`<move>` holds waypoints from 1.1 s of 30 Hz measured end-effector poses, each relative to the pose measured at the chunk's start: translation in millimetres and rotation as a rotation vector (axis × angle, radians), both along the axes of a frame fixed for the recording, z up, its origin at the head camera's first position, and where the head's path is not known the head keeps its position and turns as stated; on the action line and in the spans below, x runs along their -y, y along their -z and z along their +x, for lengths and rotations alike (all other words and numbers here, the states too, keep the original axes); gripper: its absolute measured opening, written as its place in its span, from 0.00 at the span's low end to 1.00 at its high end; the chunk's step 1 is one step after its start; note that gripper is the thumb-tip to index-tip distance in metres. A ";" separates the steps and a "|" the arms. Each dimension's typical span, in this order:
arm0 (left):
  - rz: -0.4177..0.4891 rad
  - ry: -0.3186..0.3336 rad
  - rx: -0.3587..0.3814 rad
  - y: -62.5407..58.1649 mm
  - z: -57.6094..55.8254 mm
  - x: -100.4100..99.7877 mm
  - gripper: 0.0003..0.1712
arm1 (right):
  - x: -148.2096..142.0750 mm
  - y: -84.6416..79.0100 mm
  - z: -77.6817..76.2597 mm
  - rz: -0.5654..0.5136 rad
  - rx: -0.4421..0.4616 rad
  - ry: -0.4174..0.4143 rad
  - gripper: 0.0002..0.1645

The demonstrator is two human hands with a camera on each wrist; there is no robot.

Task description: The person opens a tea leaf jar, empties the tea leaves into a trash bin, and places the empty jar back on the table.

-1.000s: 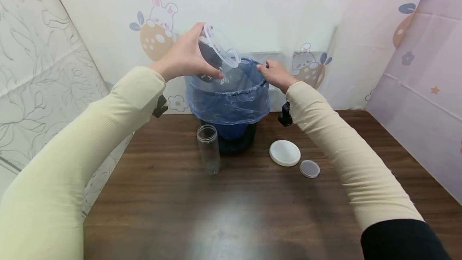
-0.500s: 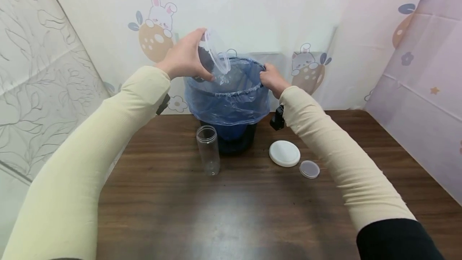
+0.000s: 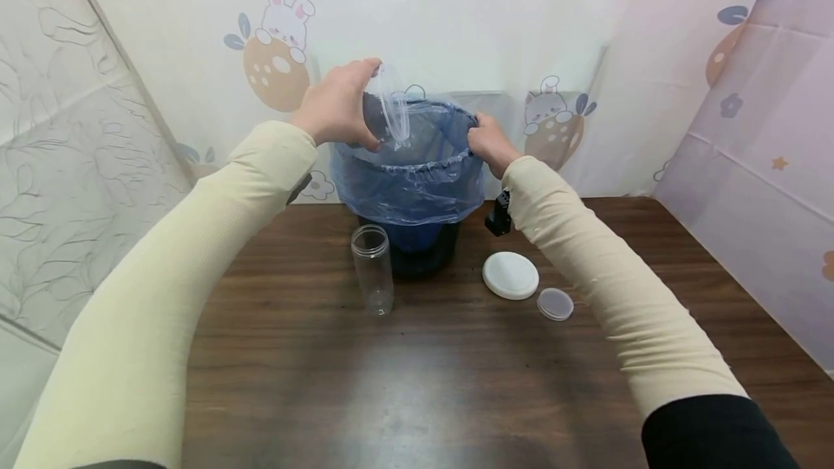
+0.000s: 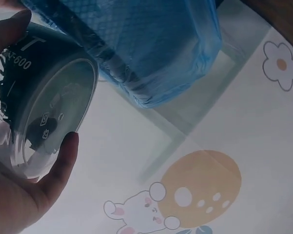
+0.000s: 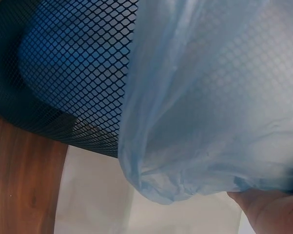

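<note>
My left hand [image 3: 335, 103] grips a clear plastic tub [image 3: 395, 114] from the side, fingers over the top and thumb below. The tub is tipped, its pale-rimmed mouth facing right over the opening of a black mesh bin [image 5: 83, 73]. Dark patches and white print show on the tub [image 4: 58, 102] in the left wrist view. A thin blue bag [image 3: 417, 194] lines the bin and folds down outside its rim. On the bin's right side, my right hand [image 3: 491, 145] grips the rim and bag edge; its fingertips are mostly hidden.
A tall clear jar [image 3: 374, 273] stands uncapped in front of the bin. To its right, a white round lid [image 3: 511, 276] and a smaller translucent lid [image 3: 555, 304] lie on the brown wooden table [image 3: 404, 396]. A printed curtain [image 3: 430, 20] hangs close behind the bin.
My left hand has lowered slightly, and the tub's mouth has turned further upright toward the right. My right hand has closed its grip on the bin's rim.
</note>
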State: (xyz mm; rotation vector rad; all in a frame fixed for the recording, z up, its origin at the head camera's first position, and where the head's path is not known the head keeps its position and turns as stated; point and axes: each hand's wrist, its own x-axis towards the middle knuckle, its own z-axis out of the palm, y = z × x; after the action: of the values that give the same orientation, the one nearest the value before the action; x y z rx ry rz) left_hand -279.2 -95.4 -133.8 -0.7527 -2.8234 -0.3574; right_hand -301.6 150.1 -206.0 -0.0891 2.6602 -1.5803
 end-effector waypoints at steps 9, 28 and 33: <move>-0.106 -0.012 -0.028 3.9 -0.3 -4.9 0.69 | -0.9 1.5 1.6 -0.006 -0.009 -0.005 0.33; -0.176 0.037 -0.146 14.0 -1.2 -9.0 0.66 | 0.6 2.0 0.8 0.050 -0.010 0.014 0.37; -0.174 0.054 -0.174 16.4 -2.7 -8.1 0.64 | 1.2 1.6 0.6 0.057 -0.010 0.018 0.36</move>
State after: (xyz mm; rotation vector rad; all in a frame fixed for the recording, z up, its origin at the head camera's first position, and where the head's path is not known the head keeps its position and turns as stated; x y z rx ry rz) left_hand -281.9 -87.3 -150.3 -0.8504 -2.6977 -0.0500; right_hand -300.9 148.9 -207.5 -0.0711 2.7188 -1.5124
